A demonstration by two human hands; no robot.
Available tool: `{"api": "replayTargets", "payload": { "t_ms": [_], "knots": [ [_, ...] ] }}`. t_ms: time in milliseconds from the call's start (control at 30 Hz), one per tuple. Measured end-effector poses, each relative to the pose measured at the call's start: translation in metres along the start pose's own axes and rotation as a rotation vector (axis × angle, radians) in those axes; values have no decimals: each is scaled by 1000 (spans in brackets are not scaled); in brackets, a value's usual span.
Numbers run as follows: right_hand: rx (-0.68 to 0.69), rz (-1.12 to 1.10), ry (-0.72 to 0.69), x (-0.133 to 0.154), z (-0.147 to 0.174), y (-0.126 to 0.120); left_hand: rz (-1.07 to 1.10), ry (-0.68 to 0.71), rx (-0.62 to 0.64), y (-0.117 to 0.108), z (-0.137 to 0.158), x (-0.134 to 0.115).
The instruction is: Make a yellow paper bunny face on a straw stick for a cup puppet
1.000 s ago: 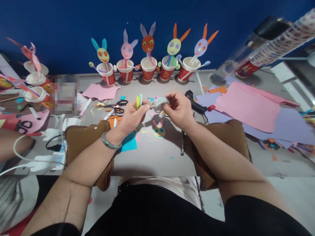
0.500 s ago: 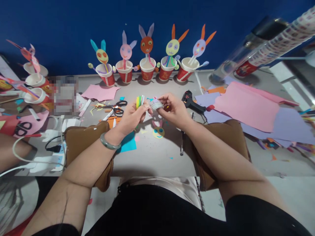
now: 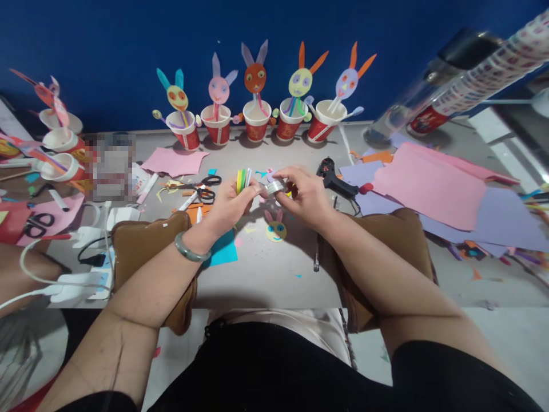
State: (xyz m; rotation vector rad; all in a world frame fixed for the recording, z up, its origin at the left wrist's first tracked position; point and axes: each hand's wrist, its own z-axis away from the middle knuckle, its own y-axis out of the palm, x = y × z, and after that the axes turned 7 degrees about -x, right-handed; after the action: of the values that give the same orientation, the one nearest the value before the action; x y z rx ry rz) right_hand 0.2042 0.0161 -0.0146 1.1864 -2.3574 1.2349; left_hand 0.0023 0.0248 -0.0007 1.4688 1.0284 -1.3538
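My left hand [image 3: 231,201] is closed around a small bundle of yellow, green and white straws [image 3: 243,179], which stick up above the fist. A roll of clear tape [image 3: 275,187] is gripped between the thumb and fingers of my right hand [image 3: 305,197]. My left fingertips come up to the near edge of the roll, and whether they pinch the tape's end is too small to tell. Below the hands, a yellow paper rabbit face [image 3: 275,230] with pink ears and blue eyes lies on the table [image 3: 261,280].
Black scissors [image 3: 208,189] lie left of my hands, beside orange scraps and blue paper [image 3: 223,249]. A glue gun [image 3: 334,178] and pink paper [image 3: 433,186] are on the right. Several red cups with rabbit puppets stand along the blue wall [image 3: 274,23]. A power strip [image 3: 81,284] sits at left.
The tape roll has tilted and turned a little in my right hand, whose fingers have curled further round it. My left hand stays nearly in place with the straws.
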Motion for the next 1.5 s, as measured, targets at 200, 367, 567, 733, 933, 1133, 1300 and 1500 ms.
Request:
{"api": "replayTargets", "payload": {
  "t_ms": [200, 367, 567, 733, 933, 1133, 1300, 1500],
  "knots": [
    [17, 64, -160, 1, -2, -2, -63, 54, -10, 0, 0, -3],
    [53, 15, -273, 5, -1, -2, -110, 49, -2, 1, 0, -7],
    [74, 78, -249, 8, -2, -4, -53, 11, 18, -1, -1, -3],
    [102, 118, -226, 5, -4, -6, -65, -82, 10, -2, -3, -1],
    [99, 144, -224, 3, -3, -6, -10, -146, 6, -2, -3, 0],
    [80, 163, -283, 4, -2, -3, -160, -66, 28, -4, -2, -5],
    [108, 132, -225, 5, -3, -5, -183, -59, 31, -4, -4, -7],
    [65, -81, -17, 9, -3, -7, -57, -46, 21, -4, -4, 1]
  ]
}}
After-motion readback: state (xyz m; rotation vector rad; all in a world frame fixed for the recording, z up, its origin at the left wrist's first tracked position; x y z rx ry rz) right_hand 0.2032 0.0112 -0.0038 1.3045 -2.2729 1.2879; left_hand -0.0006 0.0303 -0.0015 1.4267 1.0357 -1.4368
